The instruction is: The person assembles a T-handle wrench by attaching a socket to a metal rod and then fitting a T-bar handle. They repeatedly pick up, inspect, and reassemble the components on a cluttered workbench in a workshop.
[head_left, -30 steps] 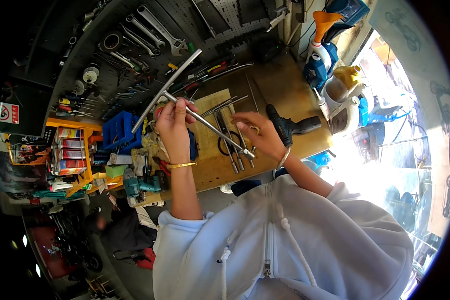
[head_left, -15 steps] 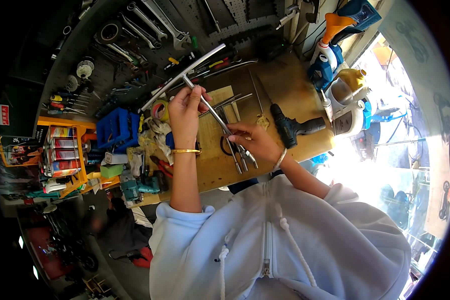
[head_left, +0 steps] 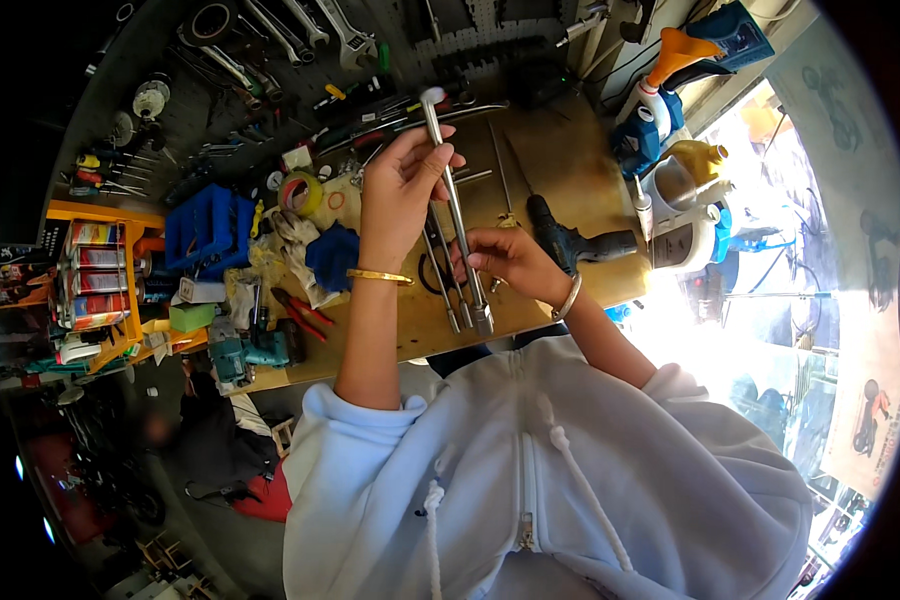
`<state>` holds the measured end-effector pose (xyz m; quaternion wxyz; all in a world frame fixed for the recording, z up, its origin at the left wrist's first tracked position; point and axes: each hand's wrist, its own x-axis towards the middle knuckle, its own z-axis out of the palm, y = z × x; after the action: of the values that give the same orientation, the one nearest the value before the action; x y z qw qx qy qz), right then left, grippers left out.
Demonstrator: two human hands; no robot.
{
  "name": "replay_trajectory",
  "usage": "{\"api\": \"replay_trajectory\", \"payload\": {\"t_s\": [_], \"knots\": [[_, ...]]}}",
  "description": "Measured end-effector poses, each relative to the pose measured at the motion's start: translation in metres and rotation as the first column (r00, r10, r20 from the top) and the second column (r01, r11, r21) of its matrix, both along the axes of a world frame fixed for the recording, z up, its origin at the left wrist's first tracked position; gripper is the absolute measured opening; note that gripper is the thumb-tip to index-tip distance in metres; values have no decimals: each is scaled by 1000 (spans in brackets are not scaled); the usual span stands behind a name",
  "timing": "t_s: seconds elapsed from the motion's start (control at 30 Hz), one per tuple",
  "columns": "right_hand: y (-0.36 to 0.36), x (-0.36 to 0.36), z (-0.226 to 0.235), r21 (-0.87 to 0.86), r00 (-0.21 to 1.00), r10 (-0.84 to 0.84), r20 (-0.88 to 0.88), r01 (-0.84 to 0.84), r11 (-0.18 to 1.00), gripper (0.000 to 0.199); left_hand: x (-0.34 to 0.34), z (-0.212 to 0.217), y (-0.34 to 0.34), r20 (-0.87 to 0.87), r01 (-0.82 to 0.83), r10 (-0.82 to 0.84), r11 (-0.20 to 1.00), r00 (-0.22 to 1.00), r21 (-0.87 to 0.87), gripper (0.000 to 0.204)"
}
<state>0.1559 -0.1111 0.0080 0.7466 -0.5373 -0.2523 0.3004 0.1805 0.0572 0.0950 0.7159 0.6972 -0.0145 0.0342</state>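
My left hand (head_left: 402,190) grips a long silver T-handle socket wrench (head_left: 457,215) by its upper shaft, holding it nearly upright over the wooden workbench (head_left: 570,170). The wrench's socket end hangs near the bench's front edge. My right hand (head_left: 500,258) rests lower down beside the shaft, fingers curled near other metal rods (head_left: 442,275) lying on the bench; whether it grips one I cannot tell. Both wrists wear a bangle.
A black cordless drill (head_left: 575,240) lies right of my hands. Blue plastic bin (head_left: 205,225), tape roll (head_left: 300,190), blue glove (head_left: 332,255) and red pliers (head_left: 300,312) sit left. Wrenches (head_left: 300,25) hang on the back wall. Bottles and a funnel (head_left: 675,60) stand far right.
My left hand swung the T-handle wrench from a slanted, crosswise hold to nearly upright. My right hand dropped closer to the bench.
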Motion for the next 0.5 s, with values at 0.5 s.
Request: {"api": "replay_trajectory", "payload": {"t_s": [0.5], "knots": [[-13, -12, 2, 646, 652, 502, -568, -24, 763, 23, 21, -62, 9, -329, -33, -116, 910, 937, -413, 21]]}}
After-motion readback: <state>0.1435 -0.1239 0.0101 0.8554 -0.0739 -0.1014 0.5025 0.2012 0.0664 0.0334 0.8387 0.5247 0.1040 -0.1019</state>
